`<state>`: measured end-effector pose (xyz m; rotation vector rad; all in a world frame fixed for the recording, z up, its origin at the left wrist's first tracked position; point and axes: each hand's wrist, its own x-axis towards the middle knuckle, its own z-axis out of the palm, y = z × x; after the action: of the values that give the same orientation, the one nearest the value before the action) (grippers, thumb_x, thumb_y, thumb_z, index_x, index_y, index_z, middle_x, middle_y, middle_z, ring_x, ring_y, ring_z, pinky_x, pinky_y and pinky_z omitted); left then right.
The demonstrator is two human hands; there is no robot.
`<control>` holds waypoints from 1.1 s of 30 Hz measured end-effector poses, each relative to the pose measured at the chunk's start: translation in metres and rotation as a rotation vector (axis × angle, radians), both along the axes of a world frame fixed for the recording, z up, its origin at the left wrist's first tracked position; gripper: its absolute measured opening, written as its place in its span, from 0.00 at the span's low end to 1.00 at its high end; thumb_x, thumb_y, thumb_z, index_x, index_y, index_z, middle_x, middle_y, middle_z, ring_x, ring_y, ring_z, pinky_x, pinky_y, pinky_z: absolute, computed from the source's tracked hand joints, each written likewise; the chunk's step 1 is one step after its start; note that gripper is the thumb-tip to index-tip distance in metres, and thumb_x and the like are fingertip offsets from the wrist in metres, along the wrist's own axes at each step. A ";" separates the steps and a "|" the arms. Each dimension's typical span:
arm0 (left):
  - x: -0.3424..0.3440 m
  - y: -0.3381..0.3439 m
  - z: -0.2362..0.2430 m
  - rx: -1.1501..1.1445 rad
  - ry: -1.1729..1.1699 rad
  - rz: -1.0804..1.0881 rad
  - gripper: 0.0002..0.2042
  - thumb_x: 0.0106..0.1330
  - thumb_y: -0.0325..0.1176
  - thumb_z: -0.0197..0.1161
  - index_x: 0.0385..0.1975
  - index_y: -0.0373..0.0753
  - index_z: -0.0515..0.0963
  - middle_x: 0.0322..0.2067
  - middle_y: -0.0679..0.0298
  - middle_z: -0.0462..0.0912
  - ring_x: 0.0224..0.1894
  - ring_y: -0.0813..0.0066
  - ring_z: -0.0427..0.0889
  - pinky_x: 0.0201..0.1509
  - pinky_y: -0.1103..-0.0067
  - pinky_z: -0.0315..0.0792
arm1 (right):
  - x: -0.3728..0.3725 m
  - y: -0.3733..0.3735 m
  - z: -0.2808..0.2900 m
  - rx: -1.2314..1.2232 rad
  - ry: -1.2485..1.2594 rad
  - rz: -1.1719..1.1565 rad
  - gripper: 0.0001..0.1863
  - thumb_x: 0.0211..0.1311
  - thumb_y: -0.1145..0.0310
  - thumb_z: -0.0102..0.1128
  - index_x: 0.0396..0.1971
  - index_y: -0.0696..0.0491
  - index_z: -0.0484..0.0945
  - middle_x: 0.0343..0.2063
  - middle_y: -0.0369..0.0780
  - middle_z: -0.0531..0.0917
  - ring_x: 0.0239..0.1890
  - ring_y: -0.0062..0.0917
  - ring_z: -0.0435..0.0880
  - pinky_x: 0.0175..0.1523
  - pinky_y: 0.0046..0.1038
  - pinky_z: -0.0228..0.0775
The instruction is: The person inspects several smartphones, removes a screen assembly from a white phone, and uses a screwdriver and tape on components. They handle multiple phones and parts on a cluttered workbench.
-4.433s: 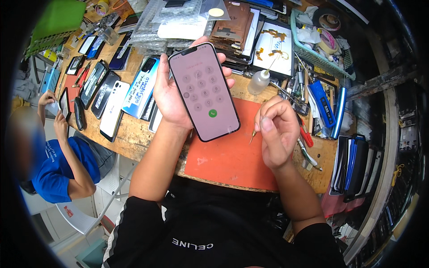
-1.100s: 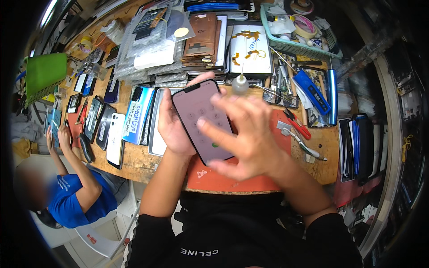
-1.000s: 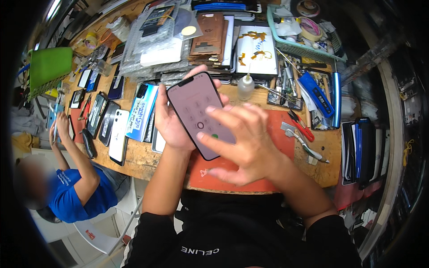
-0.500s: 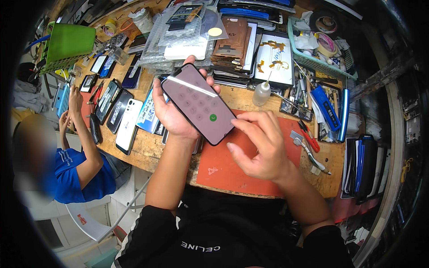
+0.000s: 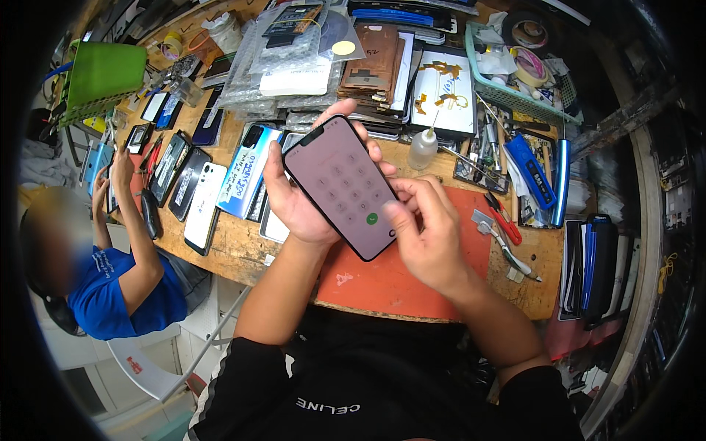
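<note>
A smartphone (image 5: pixel 346 192) with a black rim shows a pinkish dial pad and a green call button. It lies tilted across my left hand (image 5: pixel 298 209), which is shut around its back and sides, fingertips showing at the far edge. My right hand (image 5: pixel 430 235) is at the phone's lower right edge, the thumb by the green button and the curled fingers along the side. Beneath them is an orange-red mat (image 5: pixel 448 275). To the left of my left hand lie a white phone (image 5: pixel 205 209) and a blue-and-white box (image 5: pixel 248 173) with handwriting.
A dropper bottle (image 5: pixel 423 149) stands beyond my right hand. Red-handled pliers (image 5: pixel 506 224) and a tool tray (image 5: pixel 482 158) lie to the right. Stacked phone parts (image 5: pixel 371 66) and a teal basket (image 5: pixel 526 99) fill the back. A person in blue (image 5: pixel 129 290) works at left.
The phone and my left hand have shifted slightly right and nearer me, and the glare on the screen is gone. My right hand has closed in on the phone's edge.
</note>
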<state>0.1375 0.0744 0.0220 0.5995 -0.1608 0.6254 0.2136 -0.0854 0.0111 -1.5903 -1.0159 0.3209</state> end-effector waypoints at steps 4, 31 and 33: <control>-0.003 0.008 0.001 -0.078 0.017 -0.006 0.45 0.74 0.70 0.38 0.74 0.33 0.60 0.50 0.55 0.78 0.50 0.58 0.81 0.57 0.57 0.80 | 0.007 -0.002 -0.001 0.061 0.155 -0.047 0.11 0.79 0.73 0.55 0.52 0.63 0.79 0.34 0.44 0.83 0.35 0.27 0.85 0.40 0.28 0.78; -0.002 0.003 -0.004 0.172 0.258 0.237 0.16 0.83 0.46 0.52 0.56 0.40 0.77 0.53 0.64 0.85 0.56 0.74 0.82 0.63 0.69 0.75 | 0.018 -0.002 -0.002 0.197 0.953 0.285 0.22 0.85 0.57 0.46 0.62 0.61 0.70 0.47 0.47 0.86 0.39 0.34 0.90 0.41 0.31 0.83; -0.001 -0.004 -0.004 0.306 0.270 0.161 0.27 0.81 0.46 0.58 0.72 0.37 0.69 0.56 0.62 0.82 0.58 0.74 0.80 0.67 0.73 0.72 | 0.019 -0.001 -0.002 0.246 1.004 0.309 0.23 0.86 0.55 0.39 0.61 0.60 0.70 0.45 0.46 0.86 0.31 0.29 0.87 0.39 0.30 0.83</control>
<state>0.1368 0.0704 0.0183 0.9932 0.0477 0.6741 0.2330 -0.0864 0.0096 -0.8405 -0.4631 1.0362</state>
